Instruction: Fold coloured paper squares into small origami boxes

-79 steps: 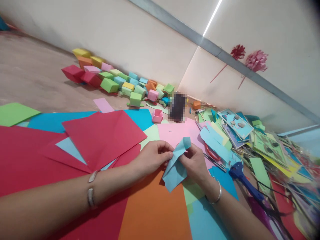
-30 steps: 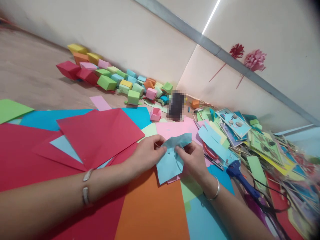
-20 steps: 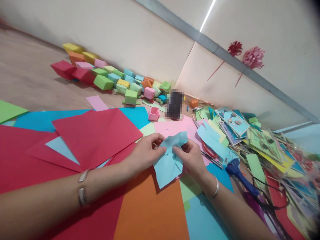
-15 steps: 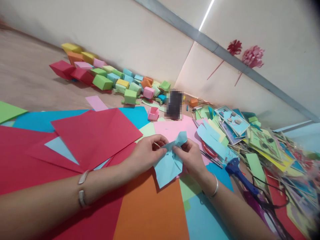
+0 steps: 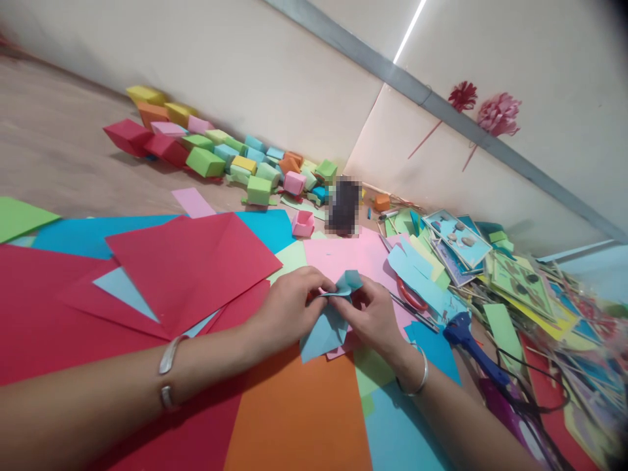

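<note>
Between my hands is a light blue paper [image 5: 324,333], creased and partly folded, its upper part curled over and its lower part hanging down to a point. My left hand [image 5: 299,301] pinches its upper left edge between thumb and fingers. On the other side my right hand [image 5: 370,314] grips the paper near its middle, thumb close to the left fingertips. Beneath the hands lie an orange sheet [image 5: 299,418] and a pink sheet [image 5: 333,252]. The folds under my fingers are partly hidden.
Red sheets [image 5: 196,268] spread at the left. Several folded paper boxes [image 5: 206,162] line the wall, with a small pink box [image 5: 303,224] nearer. At the right are red-handled scissors [image 5: 412,294], a blue glue gun [image 5: 475,347] with a black cord, and framed pictures [image 5: 456,237].
The paper's raised top has come down and folded over, and its lower part looks narrower. Both hands have turned slightly around it, with the fingertips closer together.
</note>
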Motion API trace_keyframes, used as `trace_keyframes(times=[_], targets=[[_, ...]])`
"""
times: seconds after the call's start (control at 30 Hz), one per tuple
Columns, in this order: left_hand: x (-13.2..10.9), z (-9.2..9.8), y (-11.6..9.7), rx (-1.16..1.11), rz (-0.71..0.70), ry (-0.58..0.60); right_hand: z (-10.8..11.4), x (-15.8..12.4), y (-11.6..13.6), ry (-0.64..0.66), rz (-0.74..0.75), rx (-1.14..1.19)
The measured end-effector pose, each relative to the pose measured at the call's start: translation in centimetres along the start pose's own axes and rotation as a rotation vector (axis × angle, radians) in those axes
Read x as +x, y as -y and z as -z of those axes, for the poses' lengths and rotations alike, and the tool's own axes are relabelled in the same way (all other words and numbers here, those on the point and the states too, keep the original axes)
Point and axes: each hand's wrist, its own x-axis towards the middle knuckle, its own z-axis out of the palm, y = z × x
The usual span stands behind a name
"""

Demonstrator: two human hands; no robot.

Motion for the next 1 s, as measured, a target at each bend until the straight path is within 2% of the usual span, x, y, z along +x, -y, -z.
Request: trace_keyframes(times=[0.13,0.3,0.47,0.57,0.67,0.8,1.0], targets=[[-0.3,-0.1,-0.7,-0.134,0.082,0.015,0.2,0.0,-0.5,-0.090,0.054,0.025],[-0.2,-0.2,-1.0,-0.105,0.065,-0.006,0.1,0.0,-0.7,-0.079,0.094,0.130],[-0.6,-0.5,-0.9,-0.064,0.128,0.010,0.2,-0.1,-0.6,-0.117,0.318,0.117],[-0.7,-0.6,-0.8,0.005,0.107,-0.011,0.6,-0.2,-0.4,-0.145,0.446,0.063],[-0.7,-0.6,-0.7,0.099,0.001,-0.064,0.8,-0.3,-0.2,-0.192,0.502,-0.007],[-0.8,-0.5,-0.6,0.264,-0.184,-0.136,0.5,-0.6,0.0,-0.261,0.492,-0.076],[-1.3,-0.5,-0.4,0.494,-0.568,-0.241,0.1,-0.8,0.3,-0.305,0.530,-0.114]])
